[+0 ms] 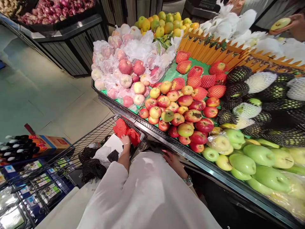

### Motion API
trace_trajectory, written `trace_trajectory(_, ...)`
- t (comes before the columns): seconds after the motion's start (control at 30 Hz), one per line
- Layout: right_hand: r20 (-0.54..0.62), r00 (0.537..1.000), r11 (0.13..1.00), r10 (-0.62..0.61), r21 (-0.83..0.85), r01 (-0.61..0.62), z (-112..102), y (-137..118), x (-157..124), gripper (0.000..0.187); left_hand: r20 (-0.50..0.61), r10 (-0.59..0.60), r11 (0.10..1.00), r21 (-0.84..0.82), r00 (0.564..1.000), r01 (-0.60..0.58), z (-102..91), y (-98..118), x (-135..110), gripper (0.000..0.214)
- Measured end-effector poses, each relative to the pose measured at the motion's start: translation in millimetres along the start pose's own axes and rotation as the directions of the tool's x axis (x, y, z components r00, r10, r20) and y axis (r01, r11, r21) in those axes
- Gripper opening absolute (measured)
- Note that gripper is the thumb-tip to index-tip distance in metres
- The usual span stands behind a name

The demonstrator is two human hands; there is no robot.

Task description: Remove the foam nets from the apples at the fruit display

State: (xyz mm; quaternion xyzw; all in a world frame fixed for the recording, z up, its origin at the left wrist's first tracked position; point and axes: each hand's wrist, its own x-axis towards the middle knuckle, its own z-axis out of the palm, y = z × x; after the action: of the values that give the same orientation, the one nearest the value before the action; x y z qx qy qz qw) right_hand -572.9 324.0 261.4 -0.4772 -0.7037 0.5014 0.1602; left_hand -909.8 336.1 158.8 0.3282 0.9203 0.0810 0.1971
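Observation:
My left hand is closed on a bunch of red foam fruit nets, held over the far corner of the wire shopping cart. Black nets and a white one lie in the cart just under it. My right hand lies flat against my white garment, fingers stretched out and holding nothing, a watch on the wrist. It rests beside the metal front edge of the fruit display, just below the pile of red apples.
The display also holds bagged peaches, red-netted fruit, green apples, black- and white-netted fruit and citrus. Another person's hand holds a yellow-green fruit at top right. Bottles and boxes stand left of the cart.

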Motion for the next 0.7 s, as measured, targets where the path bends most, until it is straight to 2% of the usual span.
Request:
trace_trajectory(0.07, -0.024, 1.000, 1.000, 0.000, 0.009, 0.000, 0.1, -1.0, -3.0, 0.034, -0.177, 0.004, 0.996, -0.082, 0.984, -0.019, -14.3, 2.3, 3.2, 0.022)
trace_trajectory(0.13, -0.049, 0.999, 1.000, -0.012, 0.027, 0.013, 0.6, -2.1, -5.3, 0.033, -0.353, 0.004, 0.981, -0.182, 0.936, -0.073, -34.0, 6.2, 8.9, 0.017)
trace_trajectory(0.2, -0.072, 0.997, 0.998, -0.037, 0.055, 0.041, 1.6, -4.0, -6.1, 0.032, -0.516, 0.017, 0.944, -0.273, 0.856, -0.183, -56.9, 13.6, 13.0, 0.017)
trace_trajectory(0.27, -0.095, 0.993, 0.992, -0.075, 0.091, 0.084, 2.4, -7.8, -4.9, 0.032, -0.647, 0.060, 0.877, -0.329, 0.760, -0.349, -79.1, 25.6, 11.1, 0.021)
trace_trajectory(0.37, -0.141, 0.979, 0.977, -0.144, 0.139, 0.164, 0.6, -19.9, -0.4, 0.033, -0.773, 0.188, 0.708, -0.322, 0.607, -0.629, -103.8, 51.1, -8.6, 0.025)
trace_trajectory(0.47, -0.264, 0.934, 0.946, -0.243, 0.149, 0.288, -8.7, -42.8, 2.4, 0.031, -0.835, 0.327, 0.509, -0.239, 0.443, -0.827, -115.3, 81.0, -45.5, 0.036)
trace_trajectory(0.53, -0.424, 0.857, 0.918, -0.292, 0.128, 0.376, -18.5, -61.7, 0.8, 0.030, -0.840, 0.416, 0.390, -0.181, 0.348, -0.903, -118.1, 101.5, -73.5, 0.044)
trace_trajectory(0.6, -0.575, 0.762, 0.898, -0.297, 0.105, 0.428, -28.7, -78.2, -3.5, 0.031, -0.803, 0.534, 0.274, -0.131, 0.263, -0.953, -119.4, 120.8, -99.4, 0.044)
trace_trajectory(0.63, -0.619, 0.731, 0.892, -0.289, 0.103, 0.440, -32.9, -84.1, -6.1, 0.030, -0.771, 0.598, 0.219, -0.107, 0.220, -0.970, -119.8, 129.5, -110.6, 0.042)
trace_trajectory(0.7, -0.642, 0.708, 0.877, -0.296, 0.112, 0.468, -38.6, -89.5, -11.3, 0.028, -0.695, 0.703, 0.155, -0.061, 0.153, -0.986, -120.3, 143.9, -128.0, 0.041)
